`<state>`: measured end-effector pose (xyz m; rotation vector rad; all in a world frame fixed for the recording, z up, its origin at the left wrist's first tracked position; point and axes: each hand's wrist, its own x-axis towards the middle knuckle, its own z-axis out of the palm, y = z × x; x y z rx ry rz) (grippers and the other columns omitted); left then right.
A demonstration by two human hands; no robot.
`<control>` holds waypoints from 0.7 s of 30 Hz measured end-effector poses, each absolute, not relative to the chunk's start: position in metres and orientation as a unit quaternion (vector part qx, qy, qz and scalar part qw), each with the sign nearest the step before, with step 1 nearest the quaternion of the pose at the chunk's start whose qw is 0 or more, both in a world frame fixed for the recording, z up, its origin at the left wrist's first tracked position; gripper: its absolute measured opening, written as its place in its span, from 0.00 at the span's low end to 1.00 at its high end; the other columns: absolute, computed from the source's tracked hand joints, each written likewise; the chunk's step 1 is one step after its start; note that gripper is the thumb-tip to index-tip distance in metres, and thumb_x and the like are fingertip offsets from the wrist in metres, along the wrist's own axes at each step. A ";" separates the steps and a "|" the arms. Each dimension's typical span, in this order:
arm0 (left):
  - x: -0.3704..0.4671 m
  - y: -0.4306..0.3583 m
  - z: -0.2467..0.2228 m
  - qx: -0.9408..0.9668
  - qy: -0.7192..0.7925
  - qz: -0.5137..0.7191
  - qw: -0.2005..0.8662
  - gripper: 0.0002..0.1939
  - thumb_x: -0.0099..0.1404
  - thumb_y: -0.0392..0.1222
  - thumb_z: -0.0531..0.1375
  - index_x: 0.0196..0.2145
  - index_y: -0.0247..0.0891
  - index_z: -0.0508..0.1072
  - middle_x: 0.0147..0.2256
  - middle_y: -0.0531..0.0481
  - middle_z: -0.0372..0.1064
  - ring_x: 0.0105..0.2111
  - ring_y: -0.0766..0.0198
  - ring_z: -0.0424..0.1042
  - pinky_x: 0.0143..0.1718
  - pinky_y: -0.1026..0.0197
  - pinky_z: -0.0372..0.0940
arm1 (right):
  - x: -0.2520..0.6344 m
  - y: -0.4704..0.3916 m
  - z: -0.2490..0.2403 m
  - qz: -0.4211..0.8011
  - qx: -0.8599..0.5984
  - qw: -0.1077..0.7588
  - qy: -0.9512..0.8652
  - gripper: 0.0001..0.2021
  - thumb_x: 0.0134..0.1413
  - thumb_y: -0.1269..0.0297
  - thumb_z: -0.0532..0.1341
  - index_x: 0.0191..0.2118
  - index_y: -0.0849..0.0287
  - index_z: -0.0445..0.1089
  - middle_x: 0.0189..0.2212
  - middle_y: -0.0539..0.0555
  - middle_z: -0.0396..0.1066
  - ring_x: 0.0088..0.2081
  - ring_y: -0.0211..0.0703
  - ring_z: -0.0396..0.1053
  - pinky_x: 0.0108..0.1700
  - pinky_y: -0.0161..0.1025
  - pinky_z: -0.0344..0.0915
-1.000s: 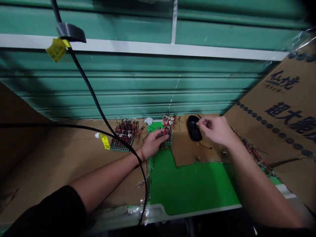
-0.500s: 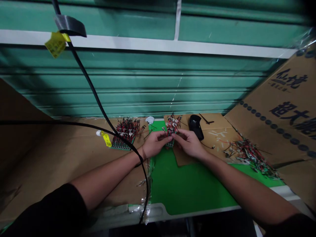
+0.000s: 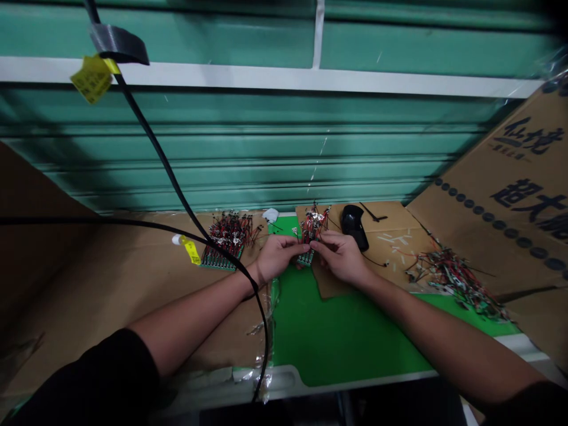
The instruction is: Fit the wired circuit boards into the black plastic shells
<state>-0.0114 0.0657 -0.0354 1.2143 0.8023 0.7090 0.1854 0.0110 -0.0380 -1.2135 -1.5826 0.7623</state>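
Left grip and right grip pinch close together over the green counter. Left of them is the big wired board; just right, a black thing. Between their fingertips is the small wired board. Pulling or bumping its thin wires could snap them.

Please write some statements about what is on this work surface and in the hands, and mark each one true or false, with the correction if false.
1. Both the left hand and the right hand are at the small wired board. True.
2. The black object lies left of the left hand. False: it lies beyond the right hand.
3. The tag beside the larger wired board is blue. False: it is yellow.
4. A tangled wire pile lies at the right. True.
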 end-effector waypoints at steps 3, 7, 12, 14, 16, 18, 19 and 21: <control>-0.011 0.065 -0.034 0.540 0.359 0.317 0.692 0.28 0.47 0.62 0.80 0.29 0.33 0.82 0.27 0.51 0.73 0.25 0.66 0.69 0.25 0.61 0.70 | 0.184 0.010 -0.036 0.325 -0.496 0.489 -0.640 0.28 0.67 0.37 0.65 0.26 0.57 0.73 0.26 0.51 0.65 0.26 0.40 0.67 0.26 0.38 0.61; -0.010 0.064 -0.033 0.541 0.351 0.337 0.685 0.29 0.48 0.62 0.80 0.34 0.33 0.84 0.31 0.49 0.76 0.28 0.66 0.70 0.27 0.63 0.70 | 0.183 0.010 -0.036 0.388 -0.508 0.491 -0.592 0.26 0.61 0.36 0.69 0.35 0.57 0.77 0.22 0.48 0.66 0.20 0.39 0.64 0.21 0.37 0.59; -0.010 0.067 -0.034 0.540 0.343 0.341 0.689 0.28 0.48 0.59 0.81 0.37 0.33 0.85 0.34 0.47 0.78 0.30 0.66 0.71 0.28 0.64 0.70 | 0.185 0.012 -0.039 0.388 -0.518 0.511 -0.565 0.25 0.57 0.37 0.72 0.39 0.58 0.80 0.20 0.49 0.70 0.18 0.39 0.63 0.20 0.37 0.59; -0.011 0.068 -0.035 0.538 0.344 0.340 0.690 0.27 0.50 0.59 0.80 0.37 0.33 0.86 0.34 0.47 0.78 0.30 0.66 0.71 0.29 0.63 0.70 | 0.186 0.012 -0.040 0.366 -0.522 0.518 -0.570 0.25 0.56 0.37 0.73 0.39 0.58 0.82 0.22 0.50 0.72 0.19 0.40 0.65 0.20 0.38 0.60; -0.012 0.068 -0.035 0.534 0.346 0.337 0.694 0.27 0.51 0.59 0.79 0.37 0.33 0.86 0.33 0.47 0.77 0.30 0.65 0.71 0.29 0.62 0.71 | 0.187 0.011 -0.042 0.333 -0.525 0.525 -0.582 0.24 0.57 0.39 0.73 0.39 0.58 0.83 0.25 0.52 0.72 0.21 0.40 0.66 0.21 0.38 0.61; -0.013 0.069 -0.036 0.529 0.349 0.336 0.697 0.27 0.51 0.59 0.80 0.37 0.33 0.86 0.33 0.47 0.76 0.29 0.65 0.71 0.28 0.62 0.71 | 0.187 0.011 -0.042 0.296 -0.527 0.528 -0.596 0.23 0.58 0.40 0.73 0.40 0.58 0.84 0.27 0.53 0.72 0.24 0.41 0.67 0.23 0.38 0.61; -0.013 0.069 -0.037 0.528 0.350 0.336 0.697 0.27 0.50 0.59 0.80 0.36 0.33 0.86 0.32 0.48 0.76 0.29 0.66 0.71 0.28 0.62 0.70 | 0.188 0.010 -0.042 0.280 -0.528 0.527 -0.605 0.22 0.59 0.40 0.73 0.40 0.58 0.85 0.28 0.53 0.71 0.25 0.41 0.67 0.24 0.38 0.62; -0.013 0.069 -0.038 0.527 0.353 0.337 0.696 0.27 0.50 0.60 0.80 0.35 0.33 0.86 0.32 0.48 0.76 0.28 0.66 0.70 0.27 0.62 0.69 | 0.188 0.009 -0.040 0.247 -0.529 0.515 -0.628 0.21 0.61 0.41 0.72 0.39 0.57 0.84 0.27 0.53 0.70 0.26 0.42 0.66 0.26 0.39 0.62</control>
